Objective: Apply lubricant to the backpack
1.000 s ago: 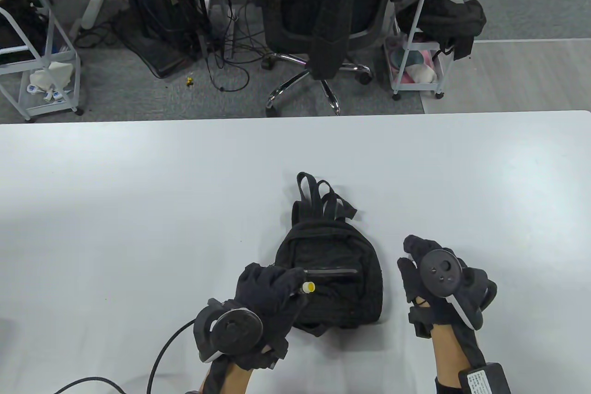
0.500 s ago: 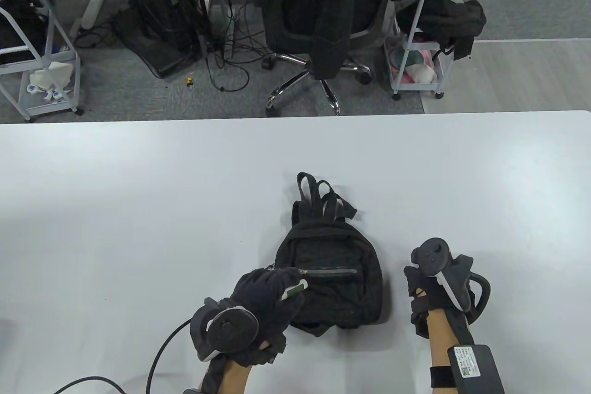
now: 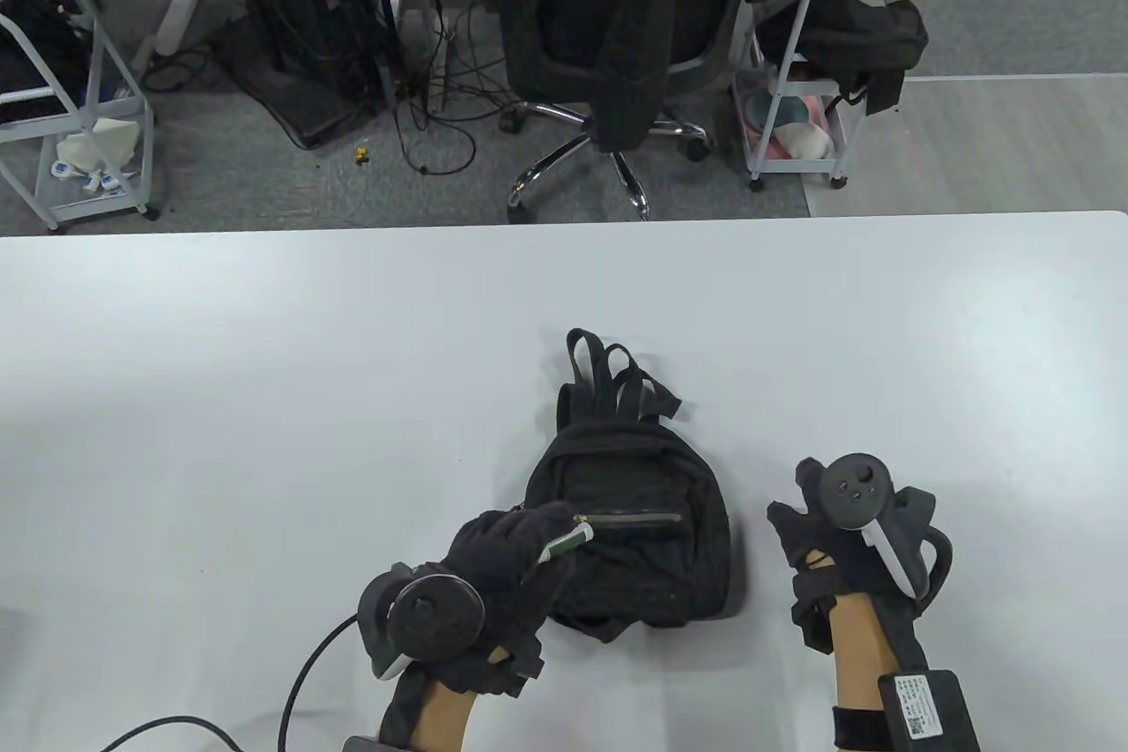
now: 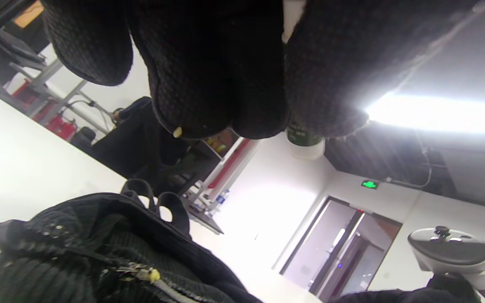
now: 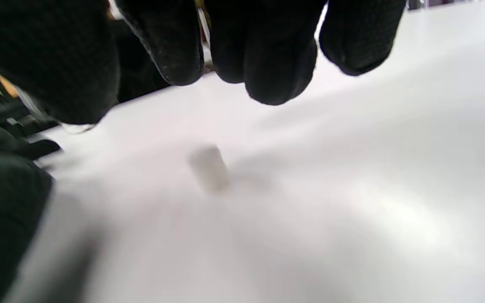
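A small black backpack (image 3: 643, 562) lies flat on the white table (image 3: 264, 390), straps pointing away from me. My left hand (image 3: 520, 545) grips a green and white lubricant tube (image 3: 568, 536), its end at the left end of the front pocket zipper (image 3: 630, 517). In the left wrist view the tube (image 4: 305, 143) sticks out below my fingers, above the zipper pull (image 4: 152, 274). My right hand (image 3: 815, 523) hovers low over the table just right of the backpack, holding nothing. In the right wrist view a small pale blurred cylinder (image 5: 209, 168) lies on the table under my fingers (image 5: 276, 71).
A black cable (image 3: 300, 690) runs from my left wrist over the table's near left. An office chair (image 3: 617, 38), white metal carts (image 3: 793, 108) and cables stand on the floor beyond the table's far edge.
My left hand has turned the tube; its yellow end no longer shows and the tube now lies against the zipper's left end. My right hand has turned and shifted slightly right.
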Demonstrator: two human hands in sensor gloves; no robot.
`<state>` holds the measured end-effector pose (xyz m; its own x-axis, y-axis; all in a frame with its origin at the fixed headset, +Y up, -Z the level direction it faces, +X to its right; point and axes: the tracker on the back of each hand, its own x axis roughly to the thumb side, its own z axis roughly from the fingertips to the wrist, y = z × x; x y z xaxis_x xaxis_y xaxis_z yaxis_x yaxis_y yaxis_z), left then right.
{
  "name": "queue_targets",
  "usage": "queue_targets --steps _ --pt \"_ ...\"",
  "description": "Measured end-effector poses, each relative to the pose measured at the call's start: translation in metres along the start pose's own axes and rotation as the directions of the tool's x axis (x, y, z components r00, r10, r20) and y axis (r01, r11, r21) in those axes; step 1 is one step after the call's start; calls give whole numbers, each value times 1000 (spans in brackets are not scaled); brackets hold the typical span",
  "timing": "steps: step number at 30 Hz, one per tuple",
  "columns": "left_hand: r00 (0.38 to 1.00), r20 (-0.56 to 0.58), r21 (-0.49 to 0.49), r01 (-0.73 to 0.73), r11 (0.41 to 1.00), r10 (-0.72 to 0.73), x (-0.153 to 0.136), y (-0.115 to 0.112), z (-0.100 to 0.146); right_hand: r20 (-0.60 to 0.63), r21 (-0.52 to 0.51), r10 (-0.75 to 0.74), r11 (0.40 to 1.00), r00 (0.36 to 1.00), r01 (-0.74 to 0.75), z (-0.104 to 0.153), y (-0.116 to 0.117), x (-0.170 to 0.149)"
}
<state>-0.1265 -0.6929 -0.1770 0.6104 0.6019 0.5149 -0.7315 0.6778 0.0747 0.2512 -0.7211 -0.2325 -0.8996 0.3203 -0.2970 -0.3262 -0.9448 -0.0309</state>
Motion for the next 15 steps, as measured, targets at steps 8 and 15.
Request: queue_targets --steps 8,15 --pt "992 54 -4 -112 994 112 6 0 2 573 29 -295 940 765 341 57 -31 63" --pt "967 97 -15 -235 972 235 13 -3 4 747 87 -260 951 613 297 95 -20 104"
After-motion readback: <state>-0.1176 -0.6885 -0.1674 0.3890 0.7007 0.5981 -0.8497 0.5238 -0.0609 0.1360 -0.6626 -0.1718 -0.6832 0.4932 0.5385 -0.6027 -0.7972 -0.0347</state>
